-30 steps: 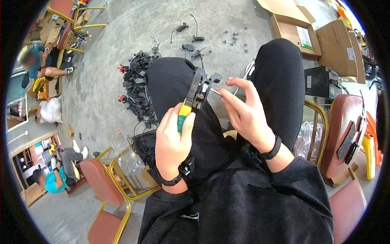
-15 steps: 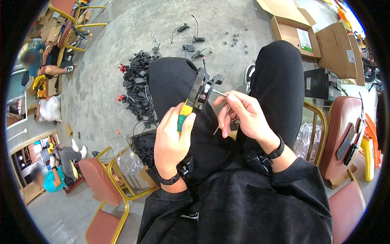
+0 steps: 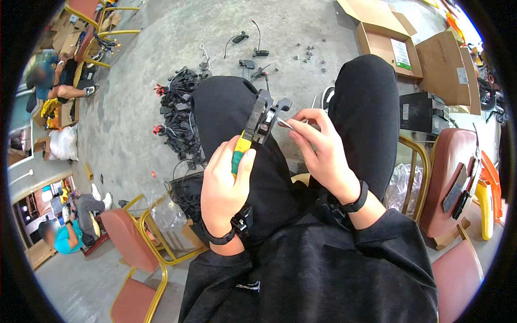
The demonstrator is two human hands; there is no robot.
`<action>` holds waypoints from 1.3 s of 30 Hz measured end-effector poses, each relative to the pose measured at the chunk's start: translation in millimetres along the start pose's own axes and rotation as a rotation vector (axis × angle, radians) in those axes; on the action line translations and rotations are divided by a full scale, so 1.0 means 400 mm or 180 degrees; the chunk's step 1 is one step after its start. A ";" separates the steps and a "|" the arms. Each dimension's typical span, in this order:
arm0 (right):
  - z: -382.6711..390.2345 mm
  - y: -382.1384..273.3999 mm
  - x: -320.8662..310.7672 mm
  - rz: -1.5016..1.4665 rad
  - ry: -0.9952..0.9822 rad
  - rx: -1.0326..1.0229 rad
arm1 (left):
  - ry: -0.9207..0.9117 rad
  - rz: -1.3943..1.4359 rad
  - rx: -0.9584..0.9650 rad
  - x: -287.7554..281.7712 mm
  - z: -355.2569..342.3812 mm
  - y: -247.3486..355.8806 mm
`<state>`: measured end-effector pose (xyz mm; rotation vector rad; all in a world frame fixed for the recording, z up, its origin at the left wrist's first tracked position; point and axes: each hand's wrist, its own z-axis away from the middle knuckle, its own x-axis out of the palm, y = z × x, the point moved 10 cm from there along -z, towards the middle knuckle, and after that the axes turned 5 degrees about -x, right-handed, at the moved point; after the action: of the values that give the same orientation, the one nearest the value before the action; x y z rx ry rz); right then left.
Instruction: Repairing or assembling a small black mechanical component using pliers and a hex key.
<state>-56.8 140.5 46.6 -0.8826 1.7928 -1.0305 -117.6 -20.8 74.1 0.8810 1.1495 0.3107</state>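
Above my lap, my left hand (image 3: 225, 180) is wrapped round the yellow-and-green grip (image 3: 242, 146) of a black device with a ridged arm. A black clamp-like part (image 3: 266, 123) with a bright metal piece sits at its upper end; its exact kind I cannot tell. My right hand (image 3: 325, 151) pinches a thin, bent, silvery hex key (image 3: 286, 124). One end of the key reaches the black part's right side; whether it sits in a screw is too small to tell. The key's other end sticks up beyond my fingers.
Black cabled parts with red connectors (image 3: 180, 110) are heaped on the floor left of my knee. Small dark pieces (image 3: 309, 53) lie scattered ahead. An open cardboard box (image 3: 377, 46) and a chair (image 3: 449, 177) stand right. Two people sit at the left, one in a teal shirt (image 3: 67, 240).
My right hand has turned and shifted slightly, swinging the hex key's free end from pointing down to pointing up. My left hand keeps its hold on the grip.
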 end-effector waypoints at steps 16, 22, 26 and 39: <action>0.017 0.049 0.046 -0.1002 -0.0359 0.0971 | 0.0049 -0.0003 0.0093 -0.008 0.000 0.001; -0.003 -0.009 0.013 -0.0125 -0.0067 0.0002 | 0.0021 0.0021 0.0082 -0.004 0.002 0.002; -0.005 -0.019 0.007 0.0002 -0.0019 -0.0108 | 0.0050 -0.0100 0.0108 -0.001 0.002 0.007; -0.006 -0.024 0.000 0.0344 0.0023 -0.0237 | 0.0064 -0.0006 0.0176 -0.003 0.002 0.010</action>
<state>-57.6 137.5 55.9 -0.8182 1.8742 -0.9043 -116.7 -19.3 77.8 0.9269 1.1820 0.2879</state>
